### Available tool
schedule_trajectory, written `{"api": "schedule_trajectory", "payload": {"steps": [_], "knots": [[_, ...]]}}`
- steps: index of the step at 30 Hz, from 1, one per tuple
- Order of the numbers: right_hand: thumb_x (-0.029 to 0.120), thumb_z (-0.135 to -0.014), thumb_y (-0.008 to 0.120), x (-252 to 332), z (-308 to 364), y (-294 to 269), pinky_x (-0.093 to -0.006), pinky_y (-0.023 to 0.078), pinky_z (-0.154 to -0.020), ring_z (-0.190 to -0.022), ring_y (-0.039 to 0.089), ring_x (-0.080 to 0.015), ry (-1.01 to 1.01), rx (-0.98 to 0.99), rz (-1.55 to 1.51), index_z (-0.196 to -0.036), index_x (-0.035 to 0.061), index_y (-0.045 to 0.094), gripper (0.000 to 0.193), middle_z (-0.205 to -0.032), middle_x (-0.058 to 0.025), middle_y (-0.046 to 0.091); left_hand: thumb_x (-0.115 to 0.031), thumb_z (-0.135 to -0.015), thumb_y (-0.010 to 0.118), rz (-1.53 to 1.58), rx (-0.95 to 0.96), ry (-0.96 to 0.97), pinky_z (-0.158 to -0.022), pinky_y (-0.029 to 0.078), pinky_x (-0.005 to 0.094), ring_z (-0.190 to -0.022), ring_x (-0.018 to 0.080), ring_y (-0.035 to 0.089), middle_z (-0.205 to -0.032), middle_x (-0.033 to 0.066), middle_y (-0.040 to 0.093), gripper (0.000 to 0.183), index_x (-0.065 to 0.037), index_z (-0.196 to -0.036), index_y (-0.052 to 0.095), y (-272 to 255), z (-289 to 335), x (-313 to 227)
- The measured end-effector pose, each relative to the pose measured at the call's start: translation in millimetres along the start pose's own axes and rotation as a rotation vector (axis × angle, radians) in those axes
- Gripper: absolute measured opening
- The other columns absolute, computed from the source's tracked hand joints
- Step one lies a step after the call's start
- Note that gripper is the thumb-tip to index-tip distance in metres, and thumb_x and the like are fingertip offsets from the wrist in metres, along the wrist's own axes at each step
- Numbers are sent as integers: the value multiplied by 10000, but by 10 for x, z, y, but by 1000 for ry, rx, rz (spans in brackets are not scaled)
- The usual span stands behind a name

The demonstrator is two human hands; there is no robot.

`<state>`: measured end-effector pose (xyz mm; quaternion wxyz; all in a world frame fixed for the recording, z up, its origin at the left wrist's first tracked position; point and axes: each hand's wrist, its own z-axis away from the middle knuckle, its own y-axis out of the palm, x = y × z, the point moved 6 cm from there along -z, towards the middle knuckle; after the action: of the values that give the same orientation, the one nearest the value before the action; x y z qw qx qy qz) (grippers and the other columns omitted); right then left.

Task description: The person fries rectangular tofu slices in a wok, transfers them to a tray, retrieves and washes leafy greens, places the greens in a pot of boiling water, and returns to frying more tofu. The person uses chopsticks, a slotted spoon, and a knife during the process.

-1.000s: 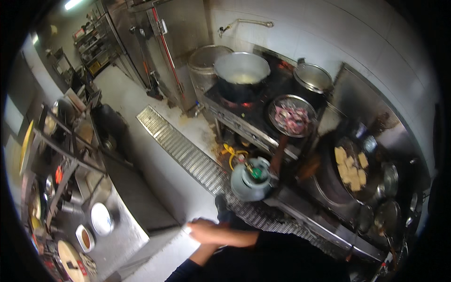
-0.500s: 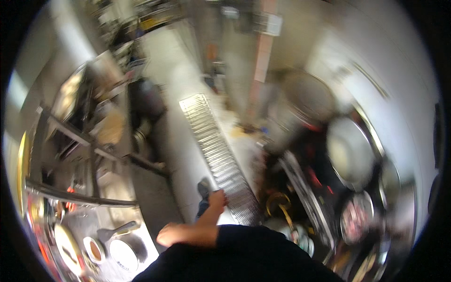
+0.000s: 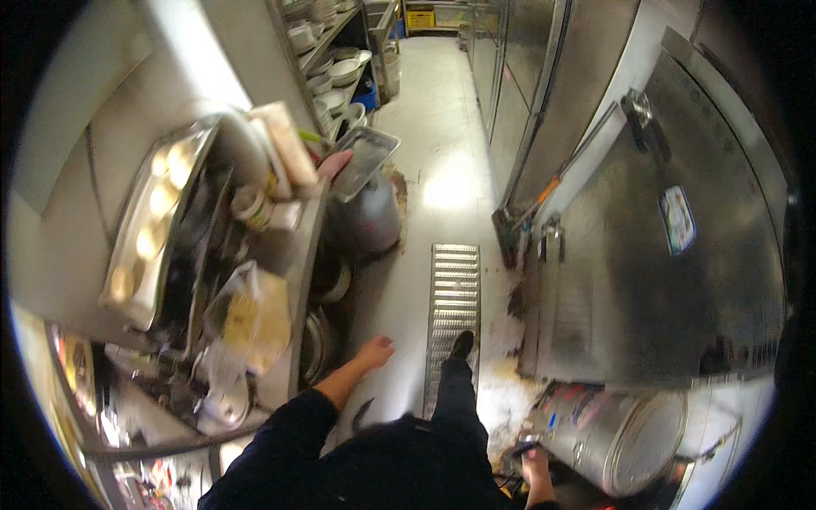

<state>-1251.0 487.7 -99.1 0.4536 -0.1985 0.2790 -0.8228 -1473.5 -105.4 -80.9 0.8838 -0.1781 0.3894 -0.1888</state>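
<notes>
The drum [image 3: 605,438] is standing beside the right hand [image 3: 536,469], whose grip I cannot tell, while the left hand [image 3: 375,351], half-curled and empty, is hanging near the counter [image 3: 301,270].

"What is running along the floor's [image 3: 406,293] middle?"

"A grate [image 3: 456,280]; the left hand [image 3: 374,351] is hanging between it and a counter [image 3: 299,259] on the left."

"What is lying on that counter?"

"A bag [image 3: 255,323], and a tray [image 3: 153,299] is sitting farther left. Beside the counter's far end, a bin [image 3: 374,221] is standing, and bowls [image 3: 344,72] are resting on shelves [image 3: 340,38] behind it."

"And rightward?"

"A cabinet [image 3: 612,293] is standing, a long-handled tool [image 3: 551,189] leaning by its far edge. A drum [image 3: 595,429] is sitting nearer, with the right hand [image 3: 536,472] just left of it."
</notes>
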Motion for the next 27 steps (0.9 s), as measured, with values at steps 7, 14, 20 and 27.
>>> {"api": "schedule_trajectory", "payload": {"steps": [7,14,20,27], "knots": [[260,-761,736,1286,-1535,-1006,-352,515,-606,-637,660,-206,-1336,602,374,-899,71,657,248,-693,-76,653,-200,-890,607,-114,-266,-363,-790,520,391,-877,285,664,-995,142,690,283,-20,-1100,667,-1423,-998,-475],[276,-886,629,6445,-4358,-4464,-422,530,-771,-810,684,-363,-755,-297,-308,-1045,-45,641,358,-914,-203,708,-90,-951,585,702,-429,-221,-552,525,314,-636,154,624,-804,91,655,193,17,-1107,624,-2021,-2270,-1922],[248,-894,640,9421,-5104,-6459,-400,527,-762,-833,677,-292,-800,-309,-431,-1015,-27,632,301,-901,-182,694,-162,-918,605,376,-450,-155,-631,515,343,-686,189,660,-753,93,667,192,-24,-1019,692,-3058,-4761,-3843],[145,-810,629,8925,-6486,-6847,-452,501,-948,-1109,619,-424,-191,-303,-176,-1061,-56,615,322,-1168,-293,633,-173,-963,586,340,-185,382,-626,461,289,-661,119,568,-696,30,625,238,-39,-1150,646,-4631,-7039,-7281]]}}
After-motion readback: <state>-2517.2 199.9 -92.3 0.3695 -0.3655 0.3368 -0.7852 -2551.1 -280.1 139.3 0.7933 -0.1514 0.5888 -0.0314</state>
